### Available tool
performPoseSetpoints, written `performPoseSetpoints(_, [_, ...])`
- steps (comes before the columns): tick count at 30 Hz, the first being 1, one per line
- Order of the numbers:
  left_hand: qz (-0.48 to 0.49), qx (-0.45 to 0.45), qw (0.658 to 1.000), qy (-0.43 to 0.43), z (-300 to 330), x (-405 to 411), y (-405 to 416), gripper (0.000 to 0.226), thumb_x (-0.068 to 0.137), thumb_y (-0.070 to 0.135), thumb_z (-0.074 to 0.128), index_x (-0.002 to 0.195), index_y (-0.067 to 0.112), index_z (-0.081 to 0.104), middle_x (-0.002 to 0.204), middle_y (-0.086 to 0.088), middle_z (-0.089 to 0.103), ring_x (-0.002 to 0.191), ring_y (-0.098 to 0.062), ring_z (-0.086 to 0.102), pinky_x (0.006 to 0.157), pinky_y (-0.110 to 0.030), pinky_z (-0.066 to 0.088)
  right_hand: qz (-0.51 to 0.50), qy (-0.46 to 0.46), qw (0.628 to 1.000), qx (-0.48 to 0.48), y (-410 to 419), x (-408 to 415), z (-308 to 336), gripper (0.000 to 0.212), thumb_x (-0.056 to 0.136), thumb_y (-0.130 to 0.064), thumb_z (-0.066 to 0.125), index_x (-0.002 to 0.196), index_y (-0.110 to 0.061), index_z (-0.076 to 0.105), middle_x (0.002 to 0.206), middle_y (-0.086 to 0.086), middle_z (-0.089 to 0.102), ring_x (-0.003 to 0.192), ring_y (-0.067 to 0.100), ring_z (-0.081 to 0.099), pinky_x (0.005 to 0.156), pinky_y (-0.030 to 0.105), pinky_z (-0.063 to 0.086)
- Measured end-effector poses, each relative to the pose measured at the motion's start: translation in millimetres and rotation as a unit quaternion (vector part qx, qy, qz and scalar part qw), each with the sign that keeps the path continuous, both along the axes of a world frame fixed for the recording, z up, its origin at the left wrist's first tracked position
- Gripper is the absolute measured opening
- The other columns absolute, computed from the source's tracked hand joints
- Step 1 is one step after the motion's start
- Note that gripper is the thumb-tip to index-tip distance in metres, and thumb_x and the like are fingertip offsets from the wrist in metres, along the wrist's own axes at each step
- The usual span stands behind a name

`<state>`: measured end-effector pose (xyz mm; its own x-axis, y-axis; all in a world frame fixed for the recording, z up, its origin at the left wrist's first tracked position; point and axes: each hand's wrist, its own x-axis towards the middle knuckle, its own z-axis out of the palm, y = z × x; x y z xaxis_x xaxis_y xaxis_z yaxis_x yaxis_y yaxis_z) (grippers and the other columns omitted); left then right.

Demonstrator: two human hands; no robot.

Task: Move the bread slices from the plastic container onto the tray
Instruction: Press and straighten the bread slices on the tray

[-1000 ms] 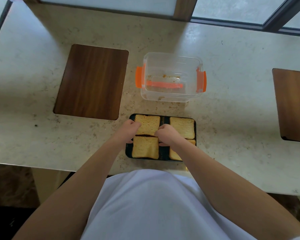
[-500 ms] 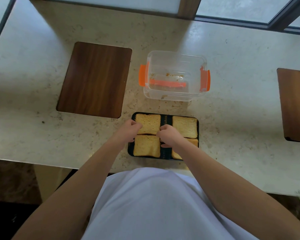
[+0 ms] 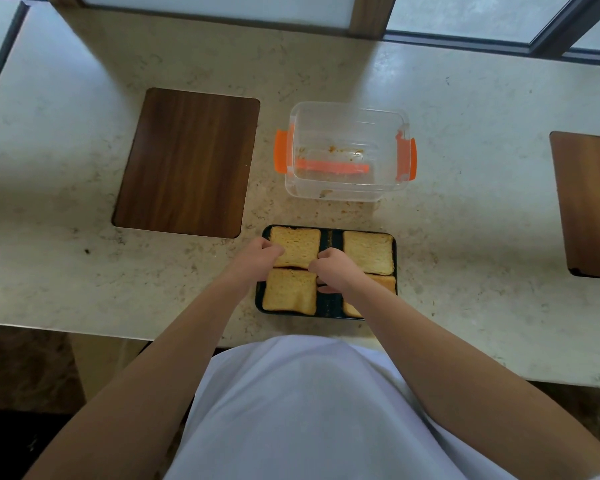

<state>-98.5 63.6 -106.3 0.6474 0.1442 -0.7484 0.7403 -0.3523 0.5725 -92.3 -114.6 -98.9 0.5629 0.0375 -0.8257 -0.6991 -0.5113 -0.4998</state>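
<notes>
A black tray (image 3: 330, 233) lies near the counter's front edge with several bread slices on it. The far-left slice (image 3: 297, 245) is pinched at both near corners: my left hand (image 3: 260, 256) grips its left side, my right hand (image 3: 333, 268) its right side. A near-left slice (image 3: 289, 294) and a far-right slice (image 3: 368, 251) lie flat. My right forearm partly hides the near-right slice (image 3: 385, 281). Behind the tray stands the clear plastic container (image 3: 347, 109) with orange clips, holding only crumbs.
A dark wooden board (image 3: 187, 161) is set in the stone counter left of the container. Another wooden board (image 3: 589, 202) lies at the right edge. A window frame runs along the back. The counter's front edge is close to my body.
Both hands have stayed on the far-left slice's near corners, shifting only slightly. The view has drifted a little.
</notes>
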Motion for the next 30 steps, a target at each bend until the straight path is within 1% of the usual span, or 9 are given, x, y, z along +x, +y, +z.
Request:
performPoseSetpoints(7, [-0.003,0.007,1.0,0.0,1,-2,-2,0.014,0.093,0.039,0.057,0.1,0.027,0.056,0.107,0.002,0.059,0.094,-0.015,0.059,0.08,-0.038,0.057,-0.015,0.009,1.0,0.01,-2,1,-2,0.057,0.097,-0.022,0.057,0.151,-0.015,0.04,0.106,-0.002,0.055,0.108,0.02,0.058,0.085,0.036,0.061])
performPoseSetpoints(9, [-0.03,0.029,0.999,-0.016,4,-4,-2,0.015,0.093,0.037,0.056,0.1,0.024,0.057,0.105,0.0,0.06,0.088,-0.011,0.058,0.083,-0.04,0.056,-0.011,0.007,1.0,0.008,-4,-1,-1,0.057,0.098,-0.023,0.056,0.152,-0.015,0.039,0.118,0.003,0.057,0.111,0.022,0.058,0.084,0.036,0.06])
performPoseSetpoints(12, [-0.087,0.141,0.974,-0.156,12,-6,-7,0.033,0.095,0.03,0.055,0.123,0.014,0.059,0.113,-0.001,0.058,0.084,-0.005,0.055,0.073,-0.031,0.046,0.0,-0.028,1.0,-0.009,-18,-3,-1,0.054,0.099,-0.024,0.056,0.149,-0.013,0.042,0.123,0.004,0.059,0.107,0.021,0.061,0.085,0.036,0.06])
performPoseSetpoints(14, [-0.066,0.123,0.968,-0.209,24,-5,-21,0.031,0.095,0.03,0.056,0.123,0.017,0.06,0.118,0.001,0.06,0.091,-0.007,0.058,0.074,-0.027,0.044,-0.021,-0.074,0.997,-0.031,-39,-6,-2,0.05,0.098,-0.024,0.058,0.145,-0.012,0.047,0.125,0.005,0.063,0.105,0.019,0.062,0.09,0.039,0.058])
performPoseSetpoints(17, [-0.103,0.041,0.978,-0.178,31,-1,-57,0.035,0.095,0.034,0.055,0.127,0.021,0.058,0.122,0.002,0.06,0.094,-0.002,0.056,0.068,-0.022,0.041,-0.051,-0.14,0.982,-0.113,-75,-6,-3,0.047,0.097,-0.023,0.058,0.142,-0.012,0.053,0.133,0.007,0.062,0.099,0.015,0.058,0.076,0.028,0.048])
performPoseSetpoints(21, [-0.176,0.026,0.978,-0.11,23,3,-103,0.056,0.095,0.033,0.057,0.146,0.014,0.044,0.142,-0.007,0.053,0.115,-0.018,0.056,0.087,-0.032,0.047,-0.04,-0.143,0.973,-0.179,-102,-3,-6,0.053,0.094,-0.022,0.058,0.144,-0.006,0.051,0.133,0.012,0.063,0.087,0.014,0.053,0.074,0.03,0.043])
performPoseSetpoints(25, [-0.162,0.008,0.987,-0.018,12,10,-127,0.061,0.092,0.034,0.055,0.147,0.012,0.041,0.137,-0.006,0.055,0.108,-0.018,0.053,0.077,-0.032,0.04,0.005,-0.109,0.971,-0.211,-108,-2,-7,0.044,0.09,-0.026,0.058,0.127,-0.002,0.061,0.1,0.008,0.059,0.077,0.018,0.051,0.054,0.028,0.038])
performPoseSetpoints(28, [-0.141,0.008,0.99,0.004,8,12,-136,0.057,0.089,0.035,0.056,0.141,0.011,0.047,0.118,-0.003,0.058,0.102,-0.019,0.056,0.075,-0.035,0.045,0.008,-0.096,0.972,-0.213,-108,-3,-9,0.042,0.089,-0.028,0.058,0.123,-0.004,0.061,0.101,0.008,0.058,0.081,0.022,0.051,0.058,0.031,0.04])
performPoseSetpoints(30, [-0.124,-0.001,0.992,0.022,9,14,-138,0.061,0.09,0.036,0.056,0.145,0.011,0.044,0.131,-0.007,0.056,0.112,-0.025,0.057,0.088,-0.041,0.05,-0.01,-0.093,0.976,-0.199,-108,-3,-9,0.042,0.089,-0.028,0.059,0.123,-0.003,0.06,0.102,0.01,0.062,0.085,0.025,0.057,0.068,0.034,0.05])
